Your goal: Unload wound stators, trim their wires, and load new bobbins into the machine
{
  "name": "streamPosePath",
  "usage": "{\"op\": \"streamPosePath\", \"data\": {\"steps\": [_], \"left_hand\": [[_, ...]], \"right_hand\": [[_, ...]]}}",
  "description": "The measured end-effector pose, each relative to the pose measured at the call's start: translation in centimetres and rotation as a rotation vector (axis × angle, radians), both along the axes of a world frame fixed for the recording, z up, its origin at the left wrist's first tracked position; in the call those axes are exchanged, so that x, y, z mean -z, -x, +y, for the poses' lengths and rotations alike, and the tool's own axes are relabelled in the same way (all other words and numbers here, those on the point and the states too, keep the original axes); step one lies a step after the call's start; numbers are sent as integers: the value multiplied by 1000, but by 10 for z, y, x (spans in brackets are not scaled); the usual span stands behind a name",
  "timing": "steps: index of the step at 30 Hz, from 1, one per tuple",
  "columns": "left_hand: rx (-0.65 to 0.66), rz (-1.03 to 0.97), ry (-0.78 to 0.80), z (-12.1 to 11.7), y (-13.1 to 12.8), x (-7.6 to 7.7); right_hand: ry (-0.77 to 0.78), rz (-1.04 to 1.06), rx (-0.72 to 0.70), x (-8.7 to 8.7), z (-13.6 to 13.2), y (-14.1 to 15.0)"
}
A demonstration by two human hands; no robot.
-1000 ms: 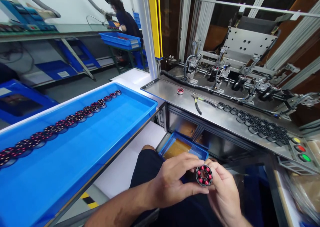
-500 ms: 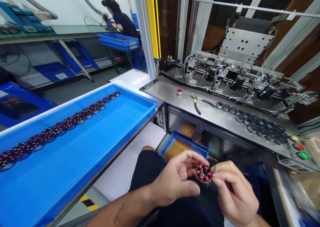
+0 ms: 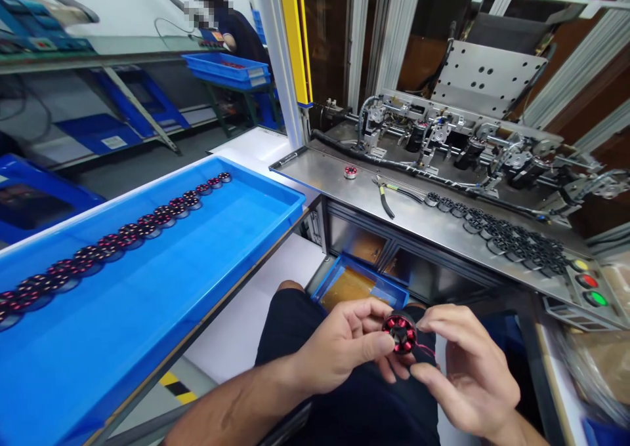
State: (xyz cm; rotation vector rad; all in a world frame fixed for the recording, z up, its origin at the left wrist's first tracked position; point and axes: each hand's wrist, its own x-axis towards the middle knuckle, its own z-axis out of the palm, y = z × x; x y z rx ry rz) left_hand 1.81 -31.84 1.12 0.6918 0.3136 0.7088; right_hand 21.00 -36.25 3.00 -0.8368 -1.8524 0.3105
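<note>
A person in a dark top (image 3: pixel 246 36) is beside a shallow blue plastic tray (image 3: pixel 216 72) on a dark green metal stand (image 3: pixel 251 108). Black-and-yellow striped tape (image 3: pixel 176 388) crosses the pale floor (image 3: pixel 162 406).

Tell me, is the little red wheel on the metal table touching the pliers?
Apart: the head view shows bare metal table between the red wheel and the pliers.

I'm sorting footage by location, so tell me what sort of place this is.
Probably a factory assembly workshop: a multi-station machine, push buttons beside it, and a blue tray holding rows of similar round parts.
</note>
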Motion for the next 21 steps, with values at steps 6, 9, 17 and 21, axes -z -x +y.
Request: {"op": "streamPosePath", "data": {"steps": [6,9,17,21], "left_hand": [[-56,-31,-26,-1,1,3],[-113,-101,-25,-1,4,0],[163,-164,75,10,1,3],[488,-116,55,11,-1,10]], "right_hand": [[6,-83,67,-14,2,8],[89,-37,110,-19,3,13],[163,-43,-69,-35,9,12],[105,-129,-95,-43,7,7]]}}
